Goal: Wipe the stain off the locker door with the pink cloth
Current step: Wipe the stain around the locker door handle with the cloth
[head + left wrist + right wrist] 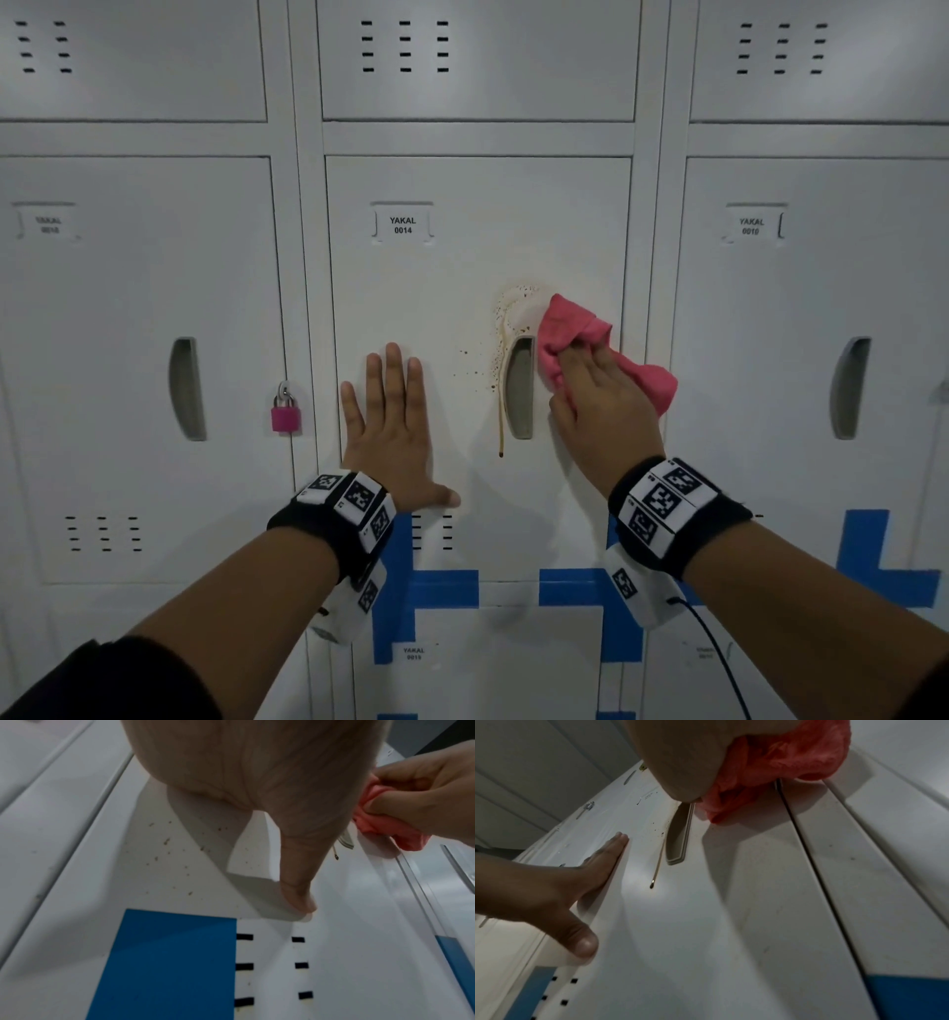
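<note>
1. The door [452, 288] is the middle locker, labelled YAKAL 0014 on its label [402, 225]; it is closed.
2. The stain [500, 360] is brown: an arc of specks above the handle [519, 388], scattered dots to the handle's left, and a thin drip running down along the handle's left edge to a bead below it.
3. The right hand [598, 406] clutches the cloth [570, 329], with fingers curled into the bunched fabric. It presses the cloth against the door just right of the handle and just beside the arc's right end.
4. One end of the cloth sticks up above the fingers; the other trails out to the right, over the door's right edge.
5. In the right wrist view the cloth [782, 770] is wadded under the palm and touches the metal beside the handle's top.
6. The left hand [393, 426] lies flat on the door left of the handle, fingers straight and pointing up, thumb out to the right, grasping nothing. It is apart from the stain.
7. A pink padlock [285, 413] hangs on the neighbouring locker to the left.
8. Blue tape [441, 588] marks the lockers below both wrists, beside the door's lower vent slots [432, 532].
</note>
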